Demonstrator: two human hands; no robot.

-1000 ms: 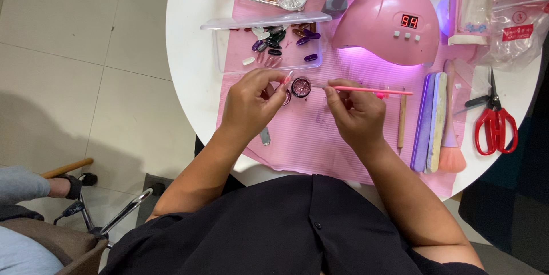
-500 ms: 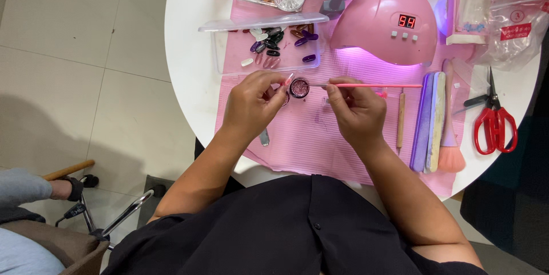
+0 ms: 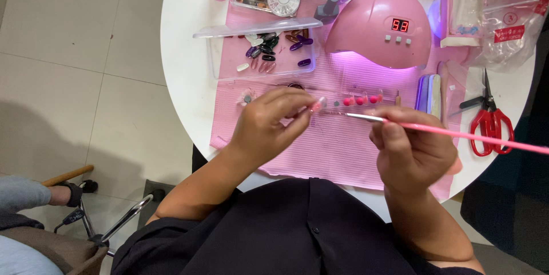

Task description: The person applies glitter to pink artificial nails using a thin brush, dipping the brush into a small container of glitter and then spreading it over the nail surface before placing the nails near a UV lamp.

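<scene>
We judged the step in hand to be the painting of a false nail tip. Our left hand (image 3: pixel 269 123) was pinched closed on a small pale pink nail tip (image 3: pixel 316 105), lifted just above the ribbed pink mat (image 3: pixel 337 149) that covered the round white surface (image 3: pixel 183 57). Our right hand (image 3: pixel 414 149) was clenched around the long thin pink-handled brush (image 3: pixel 457 132), its metal ferrule and tip aimed left toward the nail tip and near it; whether the bristles touched it we could not tell.

Just beyond the hands lay a clear strip carrying a row of red and pink painted tips (image 3: pixel 360 100). Farther back stood a clear plastic tray of dark and pale nail tips (image 3: pixel 269 52), and to its right the pink dome-shaped curing lamp (image 3: pixel 380 26), glowing violet underneath. The red-handled scissors (image 3: pixel 489 120) lay well apart at the right edge.

In our judgement the next move called for a steady left pinch and a light, short stroke of the brush, so that the colour stayed on the tip and off our fingers.
</scene>
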